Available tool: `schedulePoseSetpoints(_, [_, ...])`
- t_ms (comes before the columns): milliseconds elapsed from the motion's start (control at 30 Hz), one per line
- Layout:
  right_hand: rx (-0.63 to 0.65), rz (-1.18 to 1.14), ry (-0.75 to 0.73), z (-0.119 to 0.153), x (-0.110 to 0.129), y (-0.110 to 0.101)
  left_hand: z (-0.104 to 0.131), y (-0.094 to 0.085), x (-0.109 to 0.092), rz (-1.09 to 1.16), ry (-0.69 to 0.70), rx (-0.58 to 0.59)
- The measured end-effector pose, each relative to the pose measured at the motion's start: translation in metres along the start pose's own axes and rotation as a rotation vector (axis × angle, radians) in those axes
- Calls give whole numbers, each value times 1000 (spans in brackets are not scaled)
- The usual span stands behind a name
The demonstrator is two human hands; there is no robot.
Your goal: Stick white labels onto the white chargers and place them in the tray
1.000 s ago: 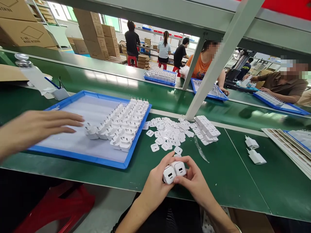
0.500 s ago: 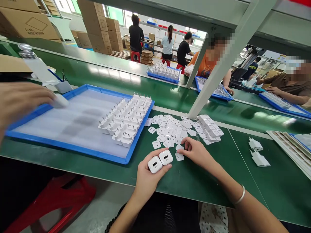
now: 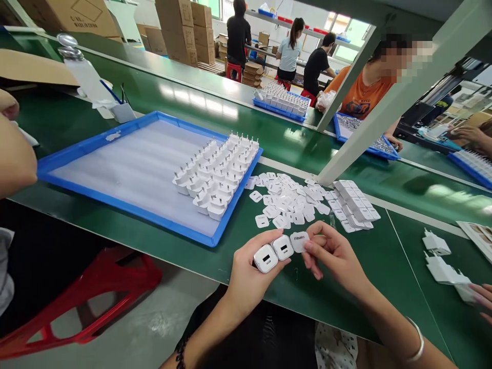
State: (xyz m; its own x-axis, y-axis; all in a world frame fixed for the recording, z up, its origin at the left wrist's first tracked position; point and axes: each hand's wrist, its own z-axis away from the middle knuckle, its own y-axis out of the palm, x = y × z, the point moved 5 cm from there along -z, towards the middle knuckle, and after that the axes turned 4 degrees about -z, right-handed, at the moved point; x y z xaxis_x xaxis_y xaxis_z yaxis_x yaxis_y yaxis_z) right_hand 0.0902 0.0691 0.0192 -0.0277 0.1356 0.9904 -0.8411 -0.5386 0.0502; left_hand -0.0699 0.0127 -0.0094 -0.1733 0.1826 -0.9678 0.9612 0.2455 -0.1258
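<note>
In the head view, a person's left hand was closed around two white chargers, side by side, sockets facing up, above the worktop near its front edge. The right hand had its thumb and forefinger pinched on a white label with dark lettering, right beside the second charger; whether the two touched could not be told. Just beyond the hands, toward the worktop's back edge, lay a loose heap of labels, with a white stack to its right. Left of the heap, a blue tray carried rows of plugs, prongs up, along its right edge. Farther right on the worktop, a co-worker's hand reached in near more white plugs.
</note>
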Motion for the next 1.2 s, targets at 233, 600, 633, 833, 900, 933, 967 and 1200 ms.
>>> schedulePoseSetpoints(233, [2, -145, 91, 6, -10, 13, 3, 4, -5, -70, 89, 12])
schedulePoseSetpoints(600, [48, -189, 142, 2, -18, 15, 4, 5, -6, -118, 160, 22])
schedulePoseSetpoints(633, [46, -187, 145, 2, -18, 15, 4, 5, -6, -117, 157, 29])
schedulePoseSetpoints(833, [25, -183, 141, 4, -20, 16, 6, 5, -6, -109, 178, 31])
schedulePoseSetpoints(900, [4, -193, 137, 5, -20, 16, 5, 5, -7, -116, 181, 28])
schedulePoseSetpoints(933, [-6, -201, 136, 5, -19, 16, 5, 5, -8, -121, 187, 28])
schedulePoseSetpoints(967, [-16, -210, 135, 5, -19, 17, 5, 5, -9, -125, 191, 32])
schedulePoseSetpoints(1200, [-23, -239, 143, 4, -17, 19, 3, 6, -9, -122, 185, 34])
